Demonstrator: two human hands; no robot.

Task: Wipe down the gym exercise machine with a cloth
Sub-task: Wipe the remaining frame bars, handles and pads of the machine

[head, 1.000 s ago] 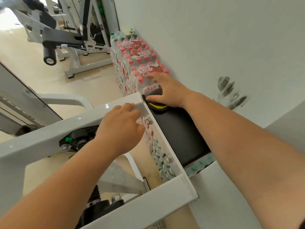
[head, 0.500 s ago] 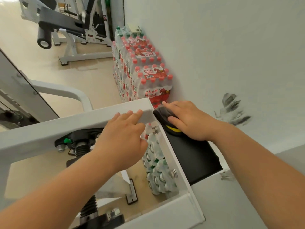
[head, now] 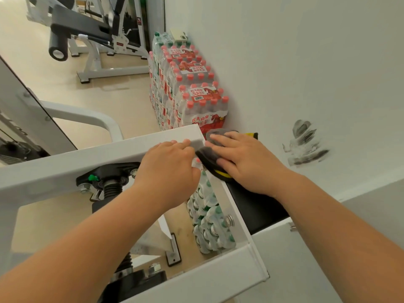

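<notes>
Right hand point(head: 247, 162) flat on cloth point(head: 209, 158) — left hand point(head: 168, 171) gripping white frame point(head: 65, 167)

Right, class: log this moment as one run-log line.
task: wipe machine | right hand: presses dark grey yellow-edged cloth on far end of black pad | left hand: holds white metal frame beam

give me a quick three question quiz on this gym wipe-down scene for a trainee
1. Which hand presses the dark cloth? A left, B right, C neither.
2. True or false: the left hand holds a spray bottle.
3. Fill in: the bottle packs are stacked against the ____.

Key: 1 B, the right hand. 2 False, it grips the white frame. 3 The wall.
</notes>
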